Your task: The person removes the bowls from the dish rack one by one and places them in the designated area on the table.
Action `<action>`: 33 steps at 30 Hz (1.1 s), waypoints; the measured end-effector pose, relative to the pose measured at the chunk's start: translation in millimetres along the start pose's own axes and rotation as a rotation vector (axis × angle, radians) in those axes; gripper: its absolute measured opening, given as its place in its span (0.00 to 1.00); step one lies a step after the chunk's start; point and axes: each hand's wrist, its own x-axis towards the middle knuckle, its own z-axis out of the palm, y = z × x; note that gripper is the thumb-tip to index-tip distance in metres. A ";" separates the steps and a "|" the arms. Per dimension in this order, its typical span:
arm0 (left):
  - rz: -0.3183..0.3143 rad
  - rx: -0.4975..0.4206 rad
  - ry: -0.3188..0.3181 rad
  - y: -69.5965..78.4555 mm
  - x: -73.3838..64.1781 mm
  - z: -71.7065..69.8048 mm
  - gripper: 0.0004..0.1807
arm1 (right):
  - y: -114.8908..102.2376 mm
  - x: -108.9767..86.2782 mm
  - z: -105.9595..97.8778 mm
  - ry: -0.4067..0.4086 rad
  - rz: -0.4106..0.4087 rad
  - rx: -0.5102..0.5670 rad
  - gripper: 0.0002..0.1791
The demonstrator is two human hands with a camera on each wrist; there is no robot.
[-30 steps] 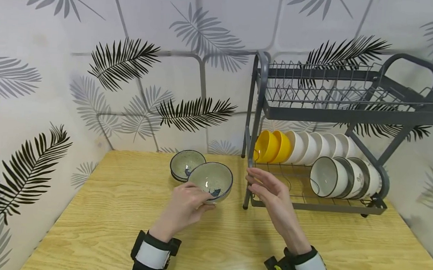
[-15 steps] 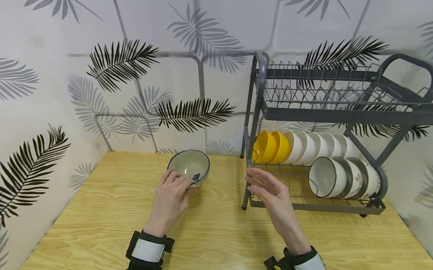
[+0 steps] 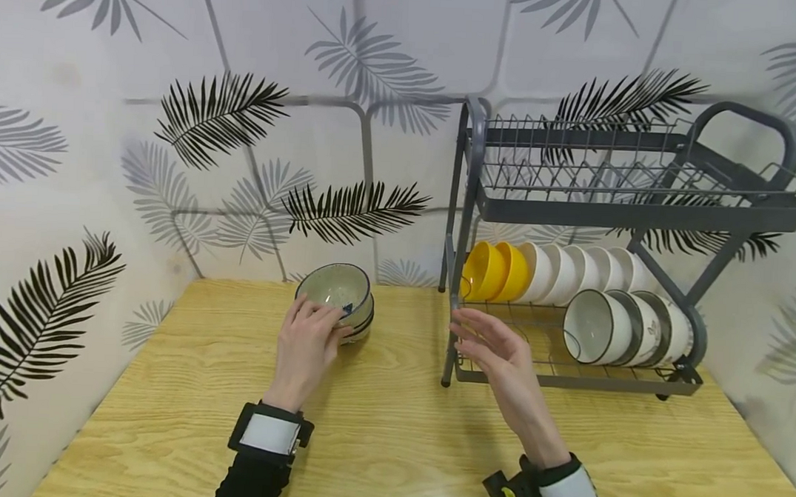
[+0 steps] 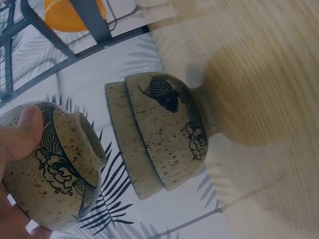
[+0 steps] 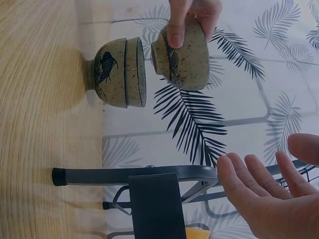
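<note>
My left hand [image 3: 304, 354] grips a speckled beige bowl [image 3: 330, 285] by its side, thumb on the outer wall. Dark wave drawings and a blue rim mark this bowl. It hangs slightly tilted over two nested bowls of the same kind [image 4: 167, 132], with a gap between them in both wrist views. The lower bowl of the pair stands upright on the wooden table [image 3: 376, 433] and bears a dark fish drawing. Beside the left post of the dish rack [image 3: 639, 214], my right hand [image 3: 499, 368] is held up with relaxed fingers and nothing in it.
On the rack's lower tier, two yellow bowls [image 3: 485, 273] and several white bowls [image 3: 560, 274] stand on edge in a row. Dark-rimmed bowls [image 3: 597, 328] lean in front of them. A leaf-patterned wall [image 3: 336, 142] closes off the table's back.
My left hand has carried the bowl left and back from beside the nested pair to above it. My right hand has stayed in place.
</note>
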 end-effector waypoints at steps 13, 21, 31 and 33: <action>-0.056 0.098 -0.156 -8.1 1.0 30.4 0.07 | -1.6 -0.4 -4.0 -0.001 -0.008 -0.007 0.23; -0.076 0.103 -0.186 -11.3 -0.7 36.9 0.08 | -1.8 -0.5 -4.9 0.001 -0.014 -0.009 0.23; -0.114 0.078 -0.209 -9.4 -0.8 37.8 0.08 | -1.5 -0.7 -5.7 -0.004 -0.015 -0.006 0.23; -0.113 0.077 -0.202 -8.3 -1.4 37.4 0.08 | -1.7 -0.9 -5.7 -0.002 -0.009 -0.005 0.23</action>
